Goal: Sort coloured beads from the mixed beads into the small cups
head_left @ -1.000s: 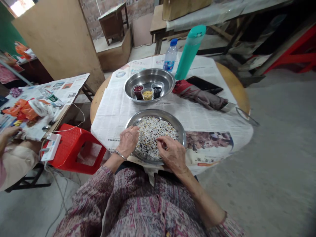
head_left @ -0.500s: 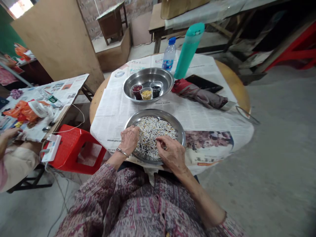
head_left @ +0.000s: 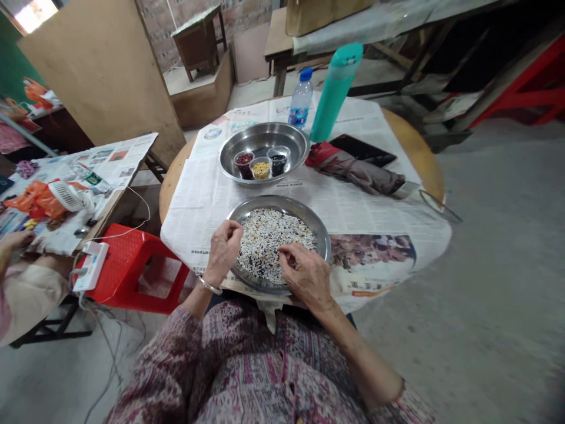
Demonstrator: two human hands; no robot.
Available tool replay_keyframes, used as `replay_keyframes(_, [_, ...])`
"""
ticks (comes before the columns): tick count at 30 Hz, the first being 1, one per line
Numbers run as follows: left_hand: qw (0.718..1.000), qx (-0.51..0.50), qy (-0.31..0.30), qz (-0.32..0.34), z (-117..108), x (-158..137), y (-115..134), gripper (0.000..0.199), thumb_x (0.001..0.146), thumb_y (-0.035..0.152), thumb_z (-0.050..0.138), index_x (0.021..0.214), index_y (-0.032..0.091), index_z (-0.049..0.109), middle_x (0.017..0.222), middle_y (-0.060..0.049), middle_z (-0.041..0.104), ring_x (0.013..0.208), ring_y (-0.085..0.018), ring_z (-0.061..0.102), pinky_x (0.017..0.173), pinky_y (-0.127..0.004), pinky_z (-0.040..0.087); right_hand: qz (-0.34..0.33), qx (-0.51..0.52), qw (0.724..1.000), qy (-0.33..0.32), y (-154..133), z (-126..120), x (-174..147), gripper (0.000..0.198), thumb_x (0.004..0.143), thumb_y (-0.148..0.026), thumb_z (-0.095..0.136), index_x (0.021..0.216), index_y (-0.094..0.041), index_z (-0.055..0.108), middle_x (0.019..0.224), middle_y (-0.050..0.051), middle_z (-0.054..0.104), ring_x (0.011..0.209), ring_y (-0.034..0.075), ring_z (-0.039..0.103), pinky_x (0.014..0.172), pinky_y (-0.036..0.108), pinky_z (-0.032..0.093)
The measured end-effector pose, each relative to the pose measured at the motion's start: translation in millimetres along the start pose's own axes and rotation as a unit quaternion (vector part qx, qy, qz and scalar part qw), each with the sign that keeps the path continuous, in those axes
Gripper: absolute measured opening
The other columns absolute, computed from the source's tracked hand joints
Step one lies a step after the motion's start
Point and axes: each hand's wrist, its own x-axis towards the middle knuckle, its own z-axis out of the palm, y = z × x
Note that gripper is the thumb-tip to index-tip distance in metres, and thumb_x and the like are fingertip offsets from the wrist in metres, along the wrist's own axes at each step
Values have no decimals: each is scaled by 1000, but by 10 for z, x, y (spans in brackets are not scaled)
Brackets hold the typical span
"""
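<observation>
A round metal tray [head_left: 321,227] in front of me holds a spread of mixed grains [head_left: 276,238], mostly white with dark and yellow bits. My left hand [head_left: 224,247] is at the tray's left rim, fingers pinched together; whatever they hold is too small to make out. Over the right part of the grains, my right hand [head_left: 305,271] has thumb and fingertips close together, their contents hidden. Behind stands a metal basin [head_left: 229,138] with three clear cups inside: dark red beans [head_left: 244,160], yellow grains [head_left: 261,170] and black beans [head_left: 278,162].
Newspaper covers the round table [head_left: 189,200]. Toward its back and right are a water bottle [head_left: 301,100], a teal bottle [head_left: 335,94], a folded umbrella [head_left: 357,171] and a dark flat case [head_left: 364,149]. A red stool [head_left: 119,265] with a power strip stands left; another person's hand [head_left: 17,239] is beyond.
My left hand has lifted and drawn left from the grains to the tray's rim, its fingers curled tighter. My right hand stays almost in place.
</observation>
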Motion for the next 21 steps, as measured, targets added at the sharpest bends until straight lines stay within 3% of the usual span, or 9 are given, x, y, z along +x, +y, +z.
replay_keyframes(3, [968,-224,-51,-99,-87,-35,31,16,88,14,39,84,18,54,65,4,46,52,-8,40,51,-20,33,-1,-2,1000,1,7,2,0,17,90,-20,52,88,-21,69,85,3,76,73,18,67,72,30,45])
replay_keyframes(5, [957,-260,-55,-113,-113,-46,28,16,86,13,41,84,16,56,66,4,48,53,-7,41,51,-20,33,-3,-4,1000,-1,11,3,0,17,89,-20,53,88,-21,69,85,3,76,72,18,67,71,30,45])
replay_keyframes(7, [978,-191,-36,-72,-109,-56,10,13,87,17,49,85,15,62,64,4,50,55,-8,43,53,-21,35,-2,-4,1000,-3,12,4,0,17,89,-20,53,88,-21,69,85,3,76,73,18,67,71,30,45])
replay_keyframes(9, [999,-44,-15,-3,-78,-62,-21,12,88,22,59,88,16,69,60,4,52,57,-10,47,58,-23,39,2,-3,1000,-3,10,6,0,17,89,-20,52,88,-21,69,85,3,76,74,18,67,72,30,45])
replay_keyframes(13, [969,224,14,98,35,-47,-100,16,92,17,60,100,20,73,82,-2,72,79,-15,65,78,-26,48,3,1,1000,-5,8,7,0,18,89,-20,51,88,-21,69,84,4,75,73,18,66,72,30,45])
replay_keyframes(16, [945,304,-7,117,115,-15,-147,22,95,16,56,110,21,71,102,-5,76,94,-17,69,85,-26,49,3,-1,1000,-7,8,4,1,18,90,-20,51,88,-21,69,84,4,75,72,18,66,71,30,45])
replay_keyframes(21, [933,341,-22,116,183,14,-182,21,99,21,52,112,22,69,107,-5,75,97,-17,69,84,-26,49,-7,-2,1000,-2,4,-2,11,18,90,-20,51,87,-21,69,81,3,75,69,18,65,69,29,44])
